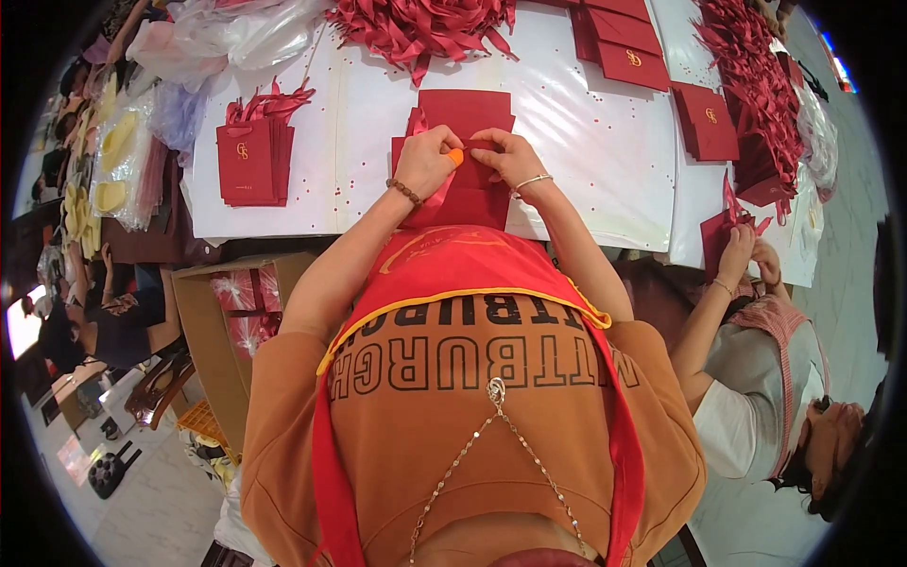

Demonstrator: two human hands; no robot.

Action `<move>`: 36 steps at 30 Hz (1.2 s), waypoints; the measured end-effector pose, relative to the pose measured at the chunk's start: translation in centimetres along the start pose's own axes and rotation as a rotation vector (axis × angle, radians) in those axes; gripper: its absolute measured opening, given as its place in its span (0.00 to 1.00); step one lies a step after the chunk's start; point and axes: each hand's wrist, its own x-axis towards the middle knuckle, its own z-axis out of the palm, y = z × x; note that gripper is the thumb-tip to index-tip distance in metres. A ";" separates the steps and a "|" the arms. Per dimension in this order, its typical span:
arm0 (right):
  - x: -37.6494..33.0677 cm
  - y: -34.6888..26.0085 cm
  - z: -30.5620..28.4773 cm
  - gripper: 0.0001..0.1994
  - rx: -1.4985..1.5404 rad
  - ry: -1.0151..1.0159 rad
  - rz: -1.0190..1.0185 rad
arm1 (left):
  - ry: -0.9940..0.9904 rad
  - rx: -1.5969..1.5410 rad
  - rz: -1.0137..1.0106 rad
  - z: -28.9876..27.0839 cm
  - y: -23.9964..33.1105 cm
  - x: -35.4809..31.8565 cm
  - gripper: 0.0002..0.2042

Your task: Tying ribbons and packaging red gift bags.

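Observation:
Flat red paper bags (463, 205) lie stacked on the white table right in front of me. Over the top one, my left hand (427, 163) is closed in a pinch on a red ribbon (440, 192), whose tail hangs below the fingers. An orange cover (456, 156) sits on one of its fingertips. My right hand (513, 161) pinches close beside it at the bag's edge; its fingertips almost meet the left ones. What exactly lies between the right fingertips is partly hidden. Another red sheet (463, 99) of the stack shows beyond my hands.
A heap of red ribbons (425, 33) lies at the far middle. Ribboned bags (253, 161) are stacked at left, more red bags (624, 47) at far right. Clear plastic (227, 38) covers the far left corner. At right a co-worker's hands (742, 253) handle a bag. A cardboard box (213, 350) stands below left.

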 end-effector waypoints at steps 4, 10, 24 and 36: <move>0.2 0.2 0.0 0.13 -0.006 -0.007 -0.007 | -0.001 0.118 0.068 0.0 0.0 -0.1 0.05; 0.1 0.0 -0.3 0.12 0.032 -0.044 -0.015 | 0.031 0.354 0.250 0.4 0.1 0.4 0.05; -0.3 -0.2 0.1 0.11 0.032 -0.016 -0.003 | -0.086 0.067 0.052 -0.1 -0.7 1.0 0.06; -1.8 0.0 0.6 0.11 -0.131 0.053 -0.177 | 0.043 -0.144 -0.042 0.5 0.4 -1.5 0.08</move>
